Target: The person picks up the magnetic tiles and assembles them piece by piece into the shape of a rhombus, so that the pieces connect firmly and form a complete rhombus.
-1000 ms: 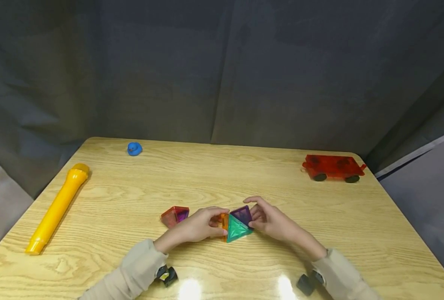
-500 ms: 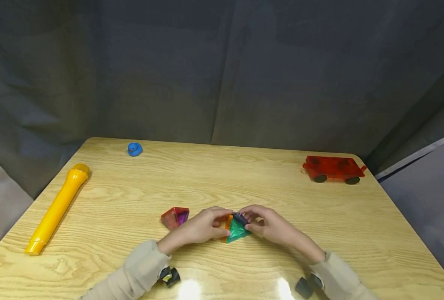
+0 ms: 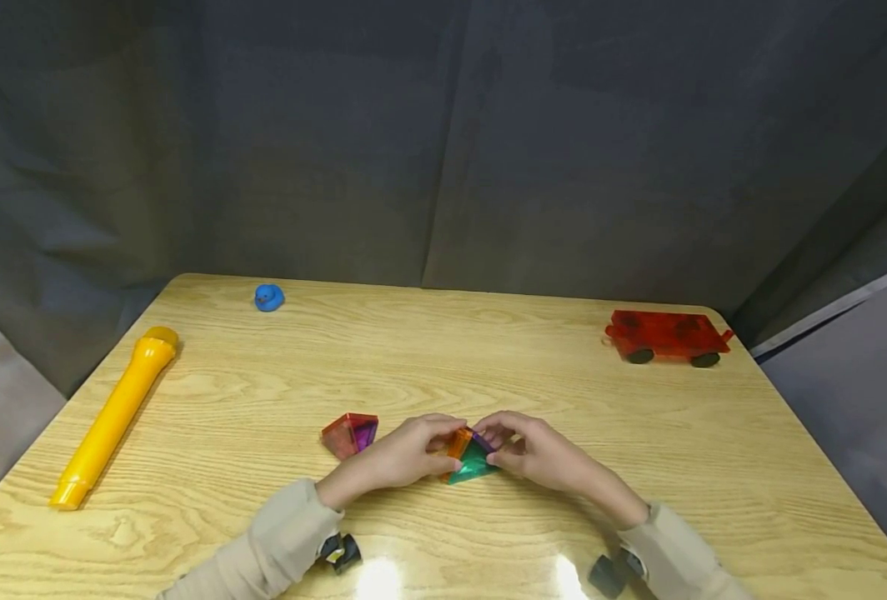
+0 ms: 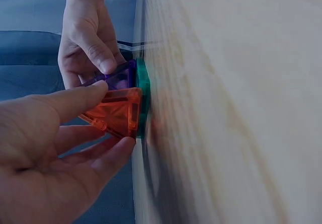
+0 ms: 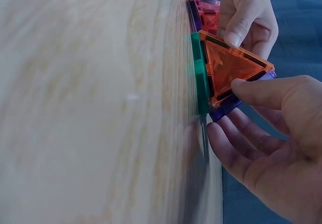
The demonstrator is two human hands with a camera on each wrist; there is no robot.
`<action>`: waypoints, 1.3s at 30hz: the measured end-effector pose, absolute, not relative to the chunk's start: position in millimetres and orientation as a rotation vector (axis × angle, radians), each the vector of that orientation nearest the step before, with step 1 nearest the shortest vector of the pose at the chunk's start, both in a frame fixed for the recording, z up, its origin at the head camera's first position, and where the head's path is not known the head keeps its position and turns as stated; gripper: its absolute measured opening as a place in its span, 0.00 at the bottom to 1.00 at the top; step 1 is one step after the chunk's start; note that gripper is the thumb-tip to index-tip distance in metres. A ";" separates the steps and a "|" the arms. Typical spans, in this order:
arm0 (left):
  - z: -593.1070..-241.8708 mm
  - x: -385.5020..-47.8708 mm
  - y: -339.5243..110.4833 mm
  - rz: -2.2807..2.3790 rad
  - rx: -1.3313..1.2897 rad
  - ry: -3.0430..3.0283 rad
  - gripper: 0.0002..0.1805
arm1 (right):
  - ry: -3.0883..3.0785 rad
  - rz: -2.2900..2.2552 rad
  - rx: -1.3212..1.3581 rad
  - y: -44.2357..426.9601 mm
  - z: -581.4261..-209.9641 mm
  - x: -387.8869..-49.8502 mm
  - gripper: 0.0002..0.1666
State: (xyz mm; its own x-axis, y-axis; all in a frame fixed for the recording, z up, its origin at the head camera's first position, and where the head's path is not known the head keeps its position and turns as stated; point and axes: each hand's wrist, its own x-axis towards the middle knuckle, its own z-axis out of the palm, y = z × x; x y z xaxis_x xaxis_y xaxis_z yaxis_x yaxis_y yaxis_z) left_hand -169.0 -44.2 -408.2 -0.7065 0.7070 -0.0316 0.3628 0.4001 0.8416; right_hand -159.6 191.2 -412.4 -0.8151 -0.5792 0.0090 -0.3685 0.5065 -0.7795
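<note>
In the head view, a green triangular magnetic tile (image 3: 473,465) lies flat on the table. My left hand (image 3: 413,454) pinches an orange triangular magnetic tile (image 4: 118,110) between thumb and fingers, tilted up along one side of the green one. From the other side, my right hand (image 3: 529,450) pinches a purple triangular magnetic tile (image 5: 226,109), which also leans upward. The right wrist view has the orange and purple tiles meeting near their upper tips. Fingers hide part of both raised tiles.
Left of my left hand sits a red and purple tile shape (image 3: 344,435). A yellow toy microphone (image 3: 117,417) lies at the table's left, with a blue rubber duck (image 3: 268,297) farther back. At the right rear stands a red wheeled tile base (image 3: 667,335).
The purple tile has tipped up from lying nearly flat, with my right hand moving left. The orange tile now leans inward over the green one, held by my left hand.
</note>
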 end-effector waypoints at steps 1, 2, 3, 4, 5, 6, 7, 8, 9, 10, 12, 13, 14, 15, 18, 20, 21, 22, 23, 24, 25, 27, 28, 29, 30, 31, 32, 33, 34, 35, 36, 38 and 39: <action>-408.2 -169.0 -44.2 1.226 0.925 2.273 0.30 | 2.491 -1.205 -0.806 191.1 -412.3 -159.5 0.20; -407.8 -168.8 -44.3 1.217 0.935 2.276 0.29 | 2.483 -1.208 -0.813 191.2 -412.3 -159.3 0.21; -407.2 -168.5 -44.4 1.211 0.943 2.278 0.29 | 2.475 -1.210 -0.815 191.2 -412.3 -159.1 0.21; -406.5 -168.1 -44.7 1.200 0.952 2.283 0.29 | 2.463 -1.214 -0.814 191.3 -412.2 -158.9 0.23; -405.9 -167.7 -44.8 1.185 0.960 2.292 0.28 | 2.452 -1.214 -0.813 191.4 -412.4 -158.7 0.24; -405.4 -167.4 -45.0 1.170 0.966 2.301 0.28 | 2.449 -1.208 -0.815 191.5 -412.5 -158.5 0.25; -405.2 -167.2 -45.2 1.159 0.972 2.310 0.27 | 2.444 -1.202 -0.817 191.6 -412.7 -158.4 0.26; -405.1 -167.1 -45.3 1.147 0.979 2.320 0.26 | 2.439 -1.194 -0.821 191.8 -413.0 -158.2 0.28; -405.3 -167.0 -45.5 1.143 0.984 2.325 0.26 | 2.436 -1.187 -0.823 191.9 -413.0 -158.0 0.29; -405.7 -167.1 -45.5 1.140 0.990 2.330 0.25 | 2.433 -1.179 -0.828 192.1 -413.2 -157.8 0.31; -406.6 -167.3 -45.8 1.143 0.998 2.334 0.24 | 2.431 -1.168 -0.844 192.2 -413.7 -157.7 0.33; -407.0 -167.4 -45.8 1.147 1.000 2.333 0.23 | 2.424 -1.169 -0.848 192.2 -413.8 -157.7 0.33; -407.5 -167.6 -45.8 1.151 1.005 2.333 0.23 | 2.422 -1.169 -0.851 192.2 -413.7 -157.7 0.34; -407.9 -167.7 -45.8 1.155 1.005 2.332 0.22 | 2.420 -1.172 -0.849 192.2 -413.6 -157.7 0.34; -408.3 -168.1 -46.0 1.159 0.996 2.337 0.22 | 2.415 -1.180 -0.840 191.8 -412.7 -157.9 0.33; -408.0 -168.3 -46.1 1.156 0.991 2.346 0.21 | 2.416 -1.184 -0.832 191.8 -411.6 -158.2 0.33; -407.8 -168.7 -46.2 1.152 0.992 2.355 0.21 | 2.418 -1.184 -0.833 191.9 -411.6 -158.4 0.32; -407.3 -169.0 -46.5 1.150 0.993 2.362 0.21 | 2.424 -1.180 -0.832 191.9 -411.5 -158.6 0.32; -406.8 -169.4 -46.8 1.151 0.996 2.366 0.20 | 2.436 -1.175 -0.835 191.7 -411.1 -158.8 0.31; -405.9 -170.0 -47.2 1.153 0.996 2.369 0.20 | 2.457 -1.164 -0.832 191.8 -410.9 -158.9 0.31; -404.5 -170.7 -47.9 1.155 0.993 2.370 0.20 | 2.479 -1.152 -0.823 191.7 -410.5 -159.2 0.31; -400.2 -172.5 -49.9 1.162 0.989 2.374 0.19 | 2.529 -1.132 -0.789 191.5 -410.4 -159.6 0.31; -397.3 -173.3 -51.4 1.169 0.981 2.374 0.19 | 2.553 -1.124 -0.767 191.4 -409.8 -159.6 0.32; -394.0 -174.2 -53.1 1.175 0.973 2.380 0.20 | 2.578 -1.117 -0.747 191.3 -409.7 -159.9 0.32; -389.8 -174.7 -55.2 1.182 0.960 2.387 0.20 | 2.596 -1.111 -0.730 191.8 -410.2 -160.4 0.33; -385.8 -175.3 -57.5 1.187 0.950 2.399 0.20 | 2.613 -1.107 -0.720 192.2 -410.7 -161.0 0.33; -381.8 -175.8 -60.2 1.196 0.941 2.415 0.20 | 2.626 -1.105 -0.718 192.7 -411.3 -161.4 0.33; -378.0 -176.2 -63.5 1.205 0.938 2.432 0.20 | 2.636 -1.105 -0.718 193.5 -411.8 -161.7 0.33; -374.0 -176.7 -66.9 1.216 0.925 2.447 0.20 | 2.644 -1.103 -0.720 194.8 -412.3 -162.1 0.33; -369.9 -176.9 -70.6 1.224 0.921 2.468 0.20 | 2.652 -1.101 -0.722 196.1 -412.9 -162.4 0.31; -366.3 -177.3 -74.9 1.232 0.915 2.485 0.20 | 2.656 -1.099 -0.725 197.5 -413.2 -162.3 0.30; -360.4 -178.3 -84.2 1.243 0.896 2.520 0.21 | 2.658 -1.103 -0.721 199.8 -413.1 -161.9 0.26; -358.2 -179.0 -88.9 1.246 0.887 2.536 0.21 | 2.658 -1.106 -0.718 200.8 -413.2 -161.6 0.24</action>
